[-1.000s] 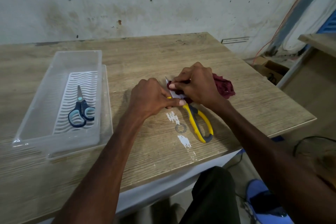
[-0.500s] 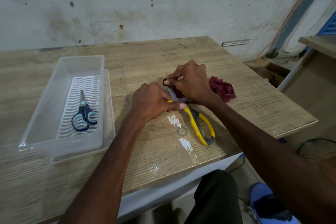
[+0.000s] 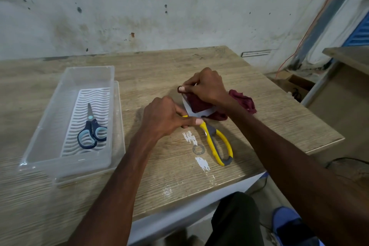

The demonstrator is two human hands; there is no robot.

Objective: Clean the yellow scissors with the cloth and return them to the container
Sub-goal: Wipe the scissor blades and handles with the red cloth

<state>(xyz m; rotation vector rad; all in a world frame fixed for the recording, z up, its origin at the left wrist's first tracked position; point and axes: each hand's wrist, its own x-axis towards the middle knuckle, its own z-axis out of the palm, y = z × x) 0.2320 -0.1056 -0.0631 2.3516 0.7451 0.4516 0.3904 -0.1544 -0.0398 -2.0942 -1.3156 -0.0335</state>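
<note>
Desk [image 3: 159, 175] of pale wood-grain laminate is bearing everything, giving firm backing for wiping. Well left of the left hand [image 3: 165, 118], the clear plastic container [image 3: 50, 126] is sitting, holding small blue scissors [image 3: 91, 130]. The yellow-handled scissors [image 3: 209, 138] are lying flat, blade under the right hand [image 3: 207, 88], which is pinching the maroon cloth [image 3: 242, 100] over it; the left hand is gripping them near the pivot, likely steadying them.

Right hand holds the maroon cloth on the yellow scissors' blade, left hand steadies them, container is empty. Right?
Not empty: the head view shows blue scissors lying in the container. The rest holds: the right hand holds the cloth on the yellow scissors, and the left hand steadies them.
</note>
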